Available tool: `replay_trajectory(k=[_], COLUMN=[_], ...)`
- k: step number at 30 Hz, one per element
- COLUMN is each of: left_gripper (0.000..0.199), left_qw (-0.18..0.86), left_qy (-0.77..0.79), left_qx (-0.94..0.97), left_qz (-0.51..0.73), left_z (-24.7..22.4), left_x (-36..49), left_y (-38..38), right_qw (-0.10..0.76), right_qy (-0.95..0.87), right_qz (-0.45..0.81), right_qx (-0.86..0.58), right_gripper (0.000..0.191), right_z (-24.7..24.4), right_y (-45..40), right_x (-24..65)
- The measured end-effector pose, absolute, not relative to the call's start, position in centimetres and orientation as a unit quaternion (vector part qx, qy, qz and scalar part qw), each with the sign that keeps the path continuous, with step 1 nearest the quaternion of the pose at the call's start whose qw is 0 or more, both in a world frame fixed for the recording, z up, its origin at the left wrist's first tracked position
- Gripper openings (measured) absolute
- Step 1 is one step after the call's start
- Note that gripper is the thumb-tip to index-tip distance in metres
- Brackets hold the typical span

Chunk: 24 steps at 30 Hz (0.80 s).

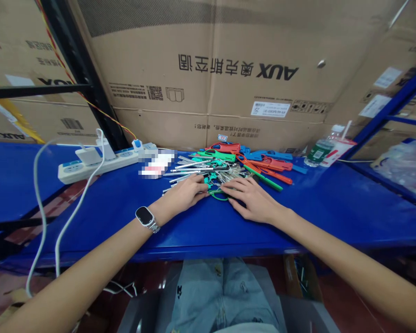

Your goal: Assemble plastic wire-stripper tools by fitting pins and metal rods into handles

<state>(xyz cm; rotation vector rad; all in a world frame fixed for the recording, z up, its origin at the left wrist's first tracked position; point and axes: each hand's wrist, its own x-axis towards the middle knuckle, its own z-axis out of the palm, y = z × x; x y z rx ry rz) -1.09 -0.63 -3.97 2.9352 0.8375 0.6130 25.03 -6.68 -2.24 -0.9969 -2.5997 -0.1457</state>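
Note:
A loose pile of long-nosed lighter parts lies on the blue tabletop in front of me. My left hand [190, 190] has bent fingers closed around a small teal plastic piece [208, 180] at the pile's near edge. My right hand [251, 198] is stretched over the pile, thumb apart from the fingers. A thin green loop [218, 196] lies between the two hands, close to both. Metal tubes [189, 169] reach out to the left, and clear small parts [230, 174] sit beyond my right fingertips. Behind are a green handle [220, 155], red handles [272, 163] and blue handles [275, 154].
A white power strip [107, 162] with plugs and white cables stands at the left. A plastic bottle [319, 150] and a red-and-white cup [339, 149] are at the back right. Large cardboard boxes [208, 101] rise behind the blue table [319, 203].

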Motion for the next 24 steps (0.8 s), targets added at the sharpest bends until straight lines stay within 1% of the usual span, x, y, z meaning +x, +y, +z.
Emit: replay_trajectory(k=[3,7,16,19,24], left_gripper=[0.027,0.026,0.027,0.027,0.030], left_qw=[0.021,0.028,0.030,0.036,0.050], left_qy=[0.268,0.274,0.272,0.271,0.268], left_qx=[0.943,0.942,0.943,0.943,0.943], left_qz=[0.196,0.192,0.190,0.190,0.188], left_z=[-4.0,-3.9,-3.8,-3.7,-3.2], left_x=[-1.1,-1.1,-1.2,-1.3,-1.3], left_y=[-0.6,-0.8,-0.7,-0.7,-0.9], right_qw=[0.165,0.172,0.221,0.201,0.151], right_qy=[-0.915,-0.912,-0.889,-0.887,-0.906], right_qz=[-0.062,-0.059,-0.018,-0.012,0.012], right_qx=[-0.363,-0.368,-0.401,-0.416,-0.396], right_gripper=[0.035,0.031,0.032,0.026,0.019], right_z=[-2.7,-2.6,-3.0,-2.7,-1.6], right_y=[-6.9,-6.6,-6.4,-6.0,-4.7], right_x=[25.3,25.1,27.4,28.3,28.5])
